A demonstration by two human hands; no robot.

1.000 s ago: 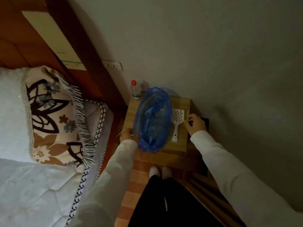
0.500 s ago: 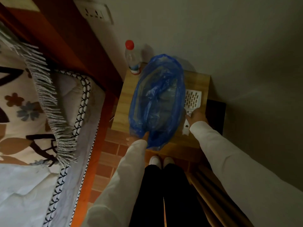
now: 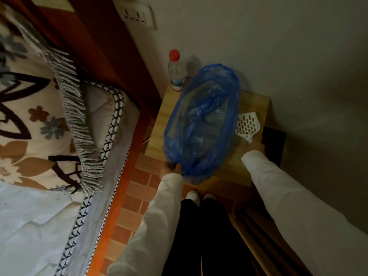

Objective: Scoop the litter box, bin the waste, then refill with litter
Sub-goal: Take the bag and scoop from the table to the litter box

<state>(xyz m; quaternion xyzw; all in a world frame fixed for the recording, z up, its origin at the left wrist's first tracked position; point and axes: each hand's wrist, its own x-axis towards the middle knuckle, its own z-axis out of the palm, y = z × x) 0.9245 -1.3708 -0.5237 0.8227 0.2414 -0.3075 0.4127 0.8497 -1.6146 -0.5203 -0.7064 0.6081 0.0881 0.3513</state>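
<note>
A blue plastic bag [image 3: 201, 124] lines a container that stands on a small wooden bedside table [image 3: 254, 102]. My left hand [image 3: 170, 168] pinches the bag's near left edge at the table's front. To the right of the bag is a white slotted litter scoop [image 3: 248, 123], its head tilted. My right hand [image 3: 255, 146] grips its handle near the table's right front corner; the dim light and my sleeve hide most of the fingers. What lies inside the bag cannot be made out.
A clear bottle with a red cap [image 3: 176, 76] stands at the table's back left corner. A bed with a fringed pillow [image 3: 45, 116] runs along the left. A dark object [image 3: 275, 140] sits right of the table, and wooden slats [image 3: 264, 236] lean at lower right. My feet stand on brick-pattern floor [image 3: 139, 188].
My right hand moved from the table's right edge onto the scoop handle and tilted the scoop. My left hand shifted to the bag's near edge. The view dropped closer to the table.
</note>
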